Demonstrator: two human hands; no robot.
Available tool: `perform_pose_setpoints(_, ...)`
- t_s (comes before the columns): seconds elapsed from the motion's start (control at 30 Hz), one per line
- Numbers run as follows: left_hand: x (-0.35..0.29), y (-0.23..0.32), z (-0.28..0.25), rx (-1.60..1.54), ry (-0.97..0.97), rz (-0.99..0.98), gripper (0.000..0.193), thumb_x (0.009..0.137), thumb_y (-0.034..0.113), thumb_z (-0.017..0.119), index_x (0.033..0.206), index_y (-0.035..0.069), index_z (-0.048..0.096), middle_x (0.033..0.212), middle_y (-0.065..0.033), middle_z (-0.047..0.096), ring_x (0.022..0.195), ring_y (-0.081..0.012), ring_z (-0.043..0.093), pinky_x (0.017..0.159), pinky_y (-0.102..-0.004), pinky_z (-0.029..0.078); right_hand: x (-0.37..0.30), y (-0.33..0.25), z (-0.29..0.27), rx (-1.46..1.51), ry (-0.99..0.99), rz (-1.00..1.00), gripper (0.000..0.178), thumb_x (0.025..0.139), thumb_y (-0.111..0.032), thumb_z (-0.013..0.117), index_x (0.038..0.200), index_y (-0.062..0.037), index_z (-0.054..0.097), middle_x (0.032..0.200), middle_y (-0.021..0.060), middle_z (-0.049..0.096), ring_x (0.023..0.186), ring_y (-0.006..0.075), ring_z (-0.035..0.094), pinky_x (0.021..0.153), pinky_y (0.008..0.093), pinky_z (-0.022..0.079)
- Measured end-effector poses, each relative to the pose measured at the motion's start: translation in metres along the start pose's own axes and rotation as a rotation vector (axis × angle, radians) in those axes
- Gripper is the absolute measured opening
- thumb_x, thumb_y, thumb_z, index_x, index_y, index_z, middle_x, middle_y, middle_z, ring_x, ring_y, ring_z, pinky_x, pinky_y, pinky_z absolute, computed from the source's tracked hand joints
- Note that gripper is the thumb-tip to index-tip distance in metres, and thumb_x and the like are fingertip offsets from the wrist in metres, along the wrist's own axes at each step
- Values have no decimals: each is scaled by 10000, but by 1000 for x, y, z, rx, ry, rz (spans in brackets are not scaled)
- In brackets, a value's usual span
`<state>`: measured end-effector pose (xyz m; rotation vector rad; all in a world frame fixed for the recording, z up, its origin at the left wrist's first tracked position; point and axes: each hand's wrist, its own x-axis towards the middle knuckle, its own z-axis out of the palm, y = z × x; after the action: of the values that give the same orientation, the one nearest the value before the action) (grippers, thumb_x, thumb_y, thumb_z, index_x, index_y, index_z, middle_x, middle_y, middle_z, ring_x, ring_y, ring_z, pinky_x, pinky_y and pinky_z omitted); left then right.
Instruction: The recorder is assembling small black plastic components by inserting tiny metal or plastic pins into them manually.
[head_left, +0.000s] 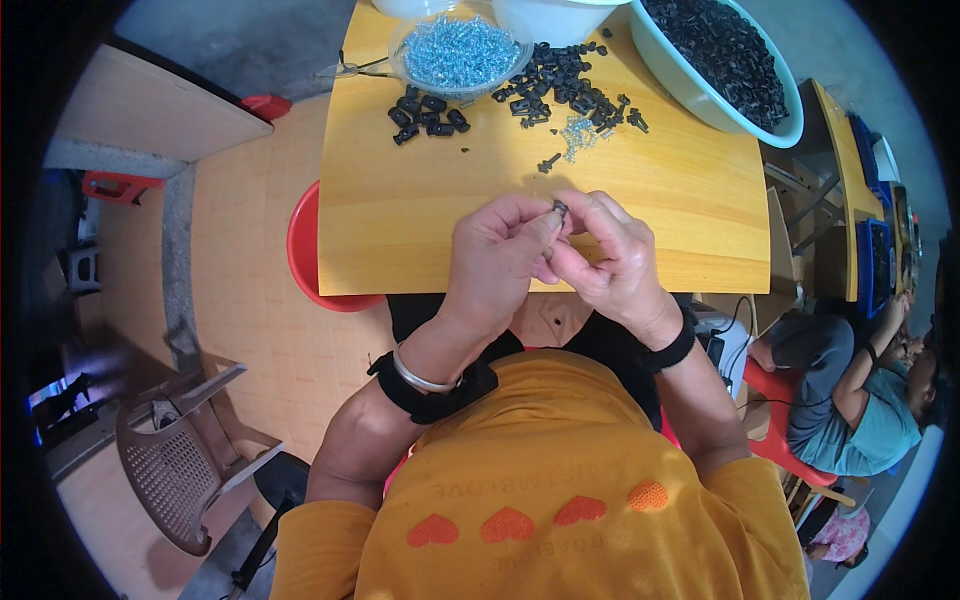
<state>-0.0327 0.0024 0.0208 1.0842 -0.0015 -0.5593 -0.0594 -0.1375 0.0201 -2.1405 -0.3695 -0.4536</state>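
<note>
Shirt front: mustard cloth with a row of orange hearts, nearest the camera; both forearms reach past it to the table.
Left hand: thumb and index pressed together, pinching a small dark part at the tips.
Right hand: fingers curled in, index at the part's right side; cannot tell whether it pinches anything of its own.
Dark part: above the table's near edge, between the two hands, left thumb tip against its near left side; the visible bit stands roughly away from the body, full long axis hidden by fingers.
Loose black piece: on the wood, just beyond the joined fingertips, almost straight ahead; long axis slants from near left to far right. Neither hand clearly nearer.
Clear beads: small scatter, beyond and slightly right of that piece.
Black pieces: one cluster behind the beads; chunkier group further left, on the left hand's side.
Containers: clear bowl of bluish beads, far left; pale green basin of black bits, far right.
</note>
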Motion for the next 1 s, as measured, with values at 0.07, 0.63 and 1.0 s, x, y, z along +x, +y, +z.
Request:
perform_pose_setpoints(0.07,0,-1,0,-17,0,8,130,852,104,559,885,-20,582,776,-50,613,595,-58,549,511,-180,465,0,0,-2,-10,-4,-7,344,694,-49,650,1013,3,534,721,103,534,619,215,582,530,286,474)
perform_pose_setpoints(0.63,1,-6,-3,-26,-3,16,88,849,54,544,885,-19,576,772,-73,607,643,-110,585,557,-221,507,-7,-7,7,-247,51,-52,305,691,-43,628,979,-12,531,715,103,530,604,259,565,516,321,474)
perform_pose_setpoints(1.0,5,-19,-12,-144,36,-182,132,862,141,533,869,14,570,706,-30,578,587,-90,549,539,-206,461,-16,-5,25,-295,85,46,190,710,-25,588,894,-14,544,689,111,525,589,259,553,540,336,456)
